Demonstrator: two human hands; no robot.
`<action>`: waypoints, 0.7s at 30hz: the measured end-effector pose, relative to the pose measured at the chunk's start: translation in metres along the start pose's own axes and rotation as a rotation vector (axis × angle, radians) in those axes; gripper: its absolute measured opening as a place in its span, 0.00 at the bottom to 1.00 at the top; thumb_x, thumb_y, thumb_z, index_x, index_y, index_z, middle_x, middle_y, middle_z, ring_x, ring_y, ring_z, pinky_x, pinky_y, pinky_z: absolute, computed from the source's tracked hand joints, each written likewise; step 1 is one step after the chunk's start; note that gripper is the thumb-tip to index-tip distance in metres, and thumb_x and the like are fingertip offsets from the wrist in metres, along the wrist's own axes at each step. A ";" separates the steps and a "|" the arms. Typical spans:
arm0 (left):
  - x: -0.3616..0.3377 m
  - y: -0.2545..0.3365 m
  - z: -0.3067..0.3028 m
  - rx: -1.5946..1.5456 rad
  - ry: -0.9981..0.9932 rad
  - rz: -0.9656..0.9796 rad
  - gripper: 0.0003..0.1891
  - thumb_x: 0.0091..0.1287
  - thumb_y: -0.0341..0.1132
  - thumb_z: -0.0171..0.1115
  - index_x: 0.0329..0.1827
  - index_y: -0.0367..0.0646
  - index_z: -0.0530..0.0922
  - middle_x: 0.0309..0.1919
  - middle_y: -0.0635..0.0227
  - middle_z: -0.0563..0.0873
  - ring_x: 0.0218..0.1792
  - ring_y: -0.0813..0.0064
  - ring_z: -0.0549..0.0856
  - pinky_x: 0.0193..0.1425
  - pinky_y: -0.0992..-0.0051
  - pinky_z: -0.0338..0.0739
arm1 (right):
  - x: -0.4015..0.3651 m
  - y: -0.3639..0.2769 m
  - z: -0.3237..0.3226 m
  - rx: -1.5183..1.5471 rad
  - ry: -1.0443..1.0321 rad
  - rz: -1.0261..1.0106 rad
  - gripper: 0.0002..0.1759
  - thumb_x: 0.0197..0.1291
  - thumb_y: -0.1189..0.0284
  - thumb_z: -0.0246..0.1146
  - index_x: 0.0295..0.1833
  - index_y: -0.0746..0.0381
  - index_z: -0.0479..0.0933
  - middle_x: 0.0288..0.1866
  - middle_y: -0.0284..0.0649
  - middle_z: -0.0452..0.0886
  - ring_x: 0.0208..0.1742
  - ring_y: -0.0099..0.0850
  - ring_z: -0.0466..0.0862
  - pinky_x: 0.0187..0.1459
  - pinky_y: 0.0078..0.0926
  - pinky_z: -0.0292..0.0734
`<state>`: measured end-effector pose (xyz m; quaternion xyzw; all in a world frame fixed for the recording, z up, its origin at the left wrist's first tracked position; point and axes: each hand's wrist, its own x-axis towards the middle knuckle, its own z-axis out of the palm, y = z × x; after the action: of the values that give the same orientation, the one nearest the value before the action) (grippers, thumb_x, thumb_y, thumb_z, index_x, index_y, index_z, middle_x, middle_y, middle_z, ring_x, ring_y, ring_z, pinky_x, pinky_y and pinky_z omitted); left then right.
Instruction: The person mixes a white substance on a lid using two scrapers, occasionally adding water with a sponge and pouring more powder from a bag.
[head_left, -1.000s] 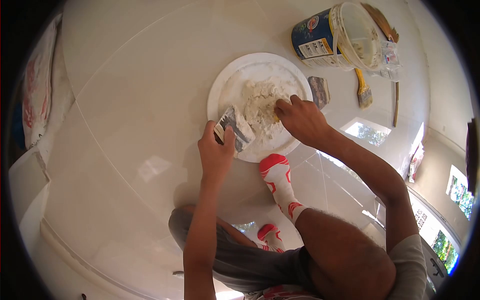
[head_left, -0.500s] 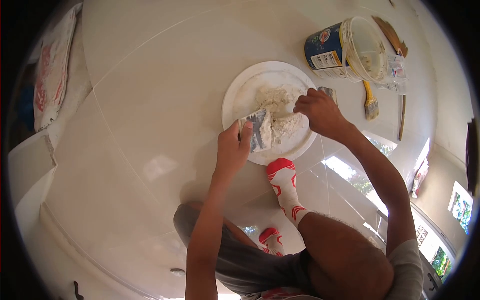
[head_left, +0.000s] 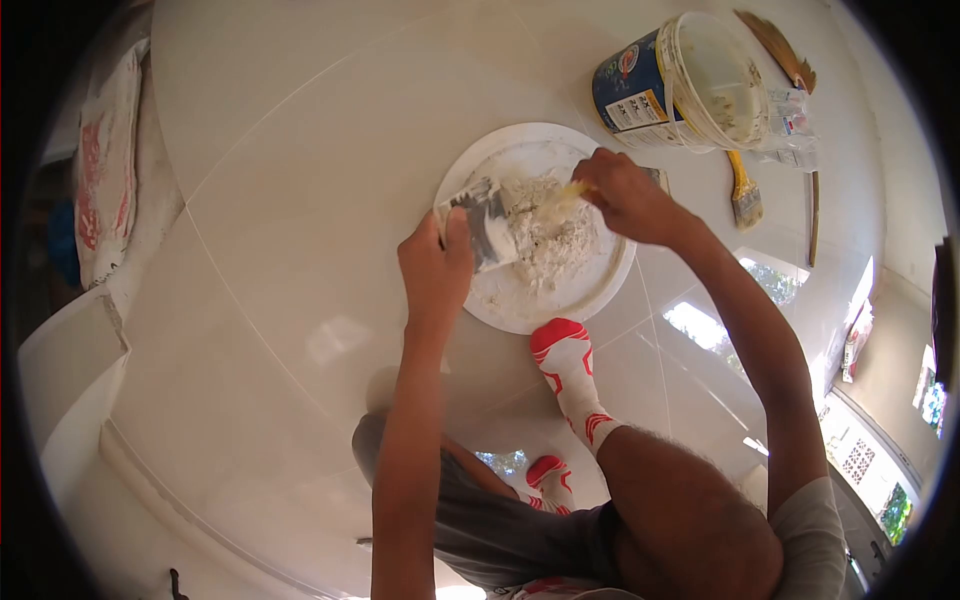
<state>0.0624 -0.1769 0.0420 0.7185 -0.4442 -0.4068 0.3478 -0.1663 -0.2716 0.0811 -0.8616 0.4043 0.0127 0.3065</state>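
Observation:
My left hand (head_left: 437, 262) grips a flat rectangular scraper (head_left: 488, 228) by its near edge, the thumb lying on its smeared grey face. The scraper is tilted over the left side of a round white lid (head_left: 522, 131). A heap of off-white, crumbly paste (head_left: 560, 245) lies in the lid, right beside the scraper's edge. Above the heap's upper right, my right hand (head_left: 635, 203) is closed around a yellowish tool (head_left: 568, 195) that is blurred and points down into the paste. A second scraper (head_left: 657, 179) shows partly behind the right hand.
A blue-and-white bucket (head_left: 635, 90) with residue inside stands at upper right. Near it lie a yellow-handled paintbrush (head_left: 745, 195), a plastic bag (head_left: 795, 130) and a brush broom (head_left: 780, 50). My socked foot (head_left: 562, 345) is at the lid's near edge. A sack (head_left: 105, 170) is far left.
My left hand and its scraper have shifted left and slightly up. My right hand has moved up a little, and the yellowish tool now shows. The paste looks more broken and spread.

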 end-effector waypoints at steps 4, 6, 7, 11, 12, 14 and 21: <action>-0.034 -0.015 -0.015 -0.008 0.046 -0.088 0.13 0.64 0.37 0.56 0.27 0.36 0.73 0.15 0.65 0.76 0.17 0.77 0.72 0.23 0.74 0.68 | 0.038 0.027 0.003 -0.034 0.024 0.183 0.11 0.54 0.78 0.59 0.44 0.68 0.74 0.34 0.49 0.74 0.43 0.48 0.74 0.46 0.41 0.69; -0.049 -0.026 -0.013 -0.055 0.087 -0.151 0.12 0.63 0.37 0.57 0.27 0.36 0.74 0.17 0.65 0.78 0.18 0.76 0.74 0.25 0.73 0.69 | 0.064 0.026 0.020 -0.087 0.019 0.146 0.14 0.50 0.79 0.60 0.45 0.67 0.75 0.34 0.47 0.76 0.44 0.44 0.75 0.47 0.40 0.69; -0.054 -0.030 -0.011 -0.055 0.085 -0.154 0.12 0.63 0.37 0.57 0.27 0.36 0.74 0.17 0.65 0.78 0.18 0.76 0.74 0.25 0.73 0.69 | 0.069 0.021 0.028 -0.086 0.016 0.148 0.14 0.50 0.79 0.60 0.45 0.67 0.75 0.34 0.47 0.76 0.44 0.44 0.75 0.47 0.40 0.69; -0.060 -0.040 -0.004 -0.085 0.113 -0.187 0.11 0.62 0.36 0.57 0.28 0.36 0.74 0.18 0.63 0.79 0.18 0.71 0.76 0.26 0.71 0.71 | 0.049 -0.017 0.032 -0.468 -0.220 -0.295 0.14 0.45 0.77 0.59 0.42 0.62 0.77 0.41 0.38 0.81 0.46 0.33 0.75 0.48 0.32 0.68; -0.060 -0.042 -0.004 -0.087 0.139 -0.172 0.11 0.62 0.36 0.57 0.29 0.36 0.74 0.18 0.62 0.79 0.19 0.69 0.76 0.27 0.70 0.71 | 0.030 -0.017 0.037 -0.441 -0.143 -0.360 0.13 0.48 0.74 0.57 0.42 0.62 0.77 0.43 0.37 0.80 0.45 0.32 0.75 0.48 0.31 0.69; -0.062 -0.045 -0.004 -0.100 0.145 -0.196 0.11 0.62 0.36 0.57 0.29 0.36 0.74 0.18 0.62 0.79 0.19 0.69 0.77 0.27 0.70 0.71 | -0.012 -0.011 0.053 -0.491 0.118 -0.430 0.18 0.49 0.73 0.57 0.48 0.64 0.77 0.50 0.39 0.78 0.45 0.32 0.75 0.46 0.28 0.72; -0.059 -0.035 -0.004 -0.084 0.113 -0.147 0.10 0.62 0.35 0.56 0.30 0.35 0.74 0.18 0.62 0.78 0.19 0.69 0.77 0.27 0.70 0.71 | -0.012 -0.023 0.023 -0.609 -0.119 -0.320 0.11 0.47 0.72 0.58 0.38 0.62 0.79 0.37 0.33 0.80 0.41 0.28 0.76 0.44 0.23 0.72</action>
<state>0.0623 -0.1093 0.0292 0.7558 -0.3526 -0.4082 0.3713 -0.1534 -0.2397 0.0778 -0.9637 0.2234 0.1347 0.0567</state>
